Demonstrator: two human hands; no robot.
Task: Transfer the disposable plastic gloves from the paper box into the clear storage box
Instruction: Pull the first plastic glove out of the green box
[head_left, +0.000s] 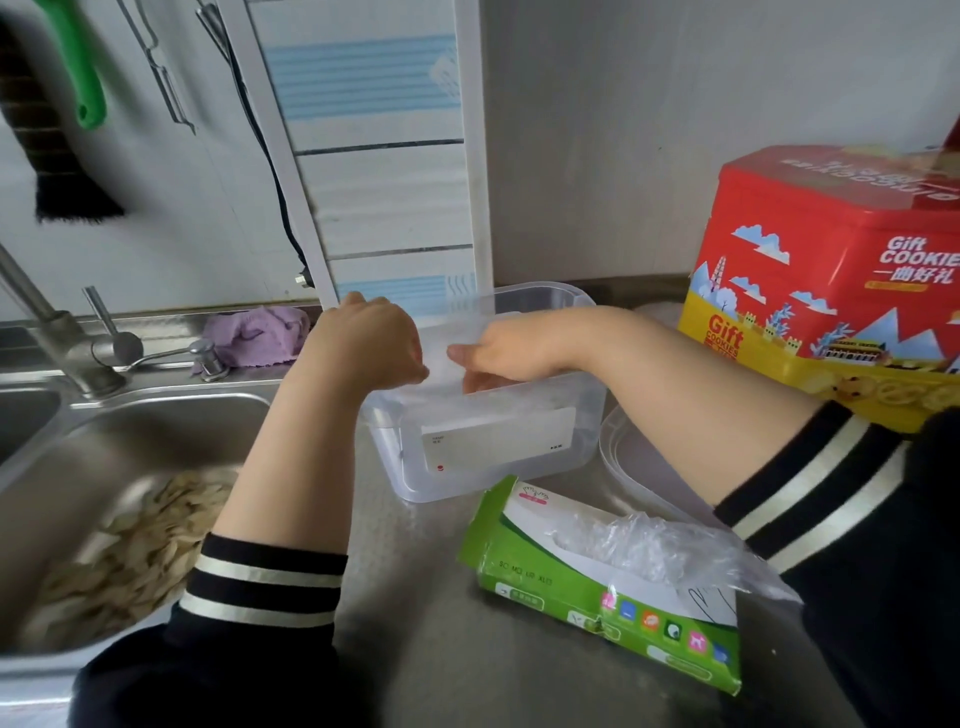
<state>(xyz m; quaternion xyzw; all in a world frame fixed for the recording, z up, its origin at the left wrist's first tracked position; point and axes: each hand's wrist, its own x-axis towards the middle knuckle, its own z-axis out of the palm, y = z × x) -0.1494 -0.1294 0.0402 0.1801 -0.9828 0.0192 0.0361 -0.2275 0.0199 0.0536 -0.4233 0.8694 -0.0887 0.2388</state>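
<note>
Over the clear storage box (483, 447) at the middle of the counter (431, 597), both hands worked at a thin, nearly transparent sheet of gloves (457, 338). At about nine o'clock of the box's mouth, the left hand (371, 343) was curled, pinching the film's edge. At about three o'clock, the right hand (498, 353) had its fingers bent over the same film and dipped below the rim. How many gloves were in that bundle could not be told, since the plastic was almost invisible against the box wall.

At five o'clock from the storage box lay the green paper box (597, 597) on its side, its opening torn. A crumpled wad of loose plastic gloves (654, 545) spilled out of the opening toward the right sleeve (810, 499).

Judged from this, the transfer was under way but not finished. One batch was going in, while a visible share remained at the paper box. The storage box's lid (639, 467), lying at its three o'clock side, had not yet been put on.
</note>
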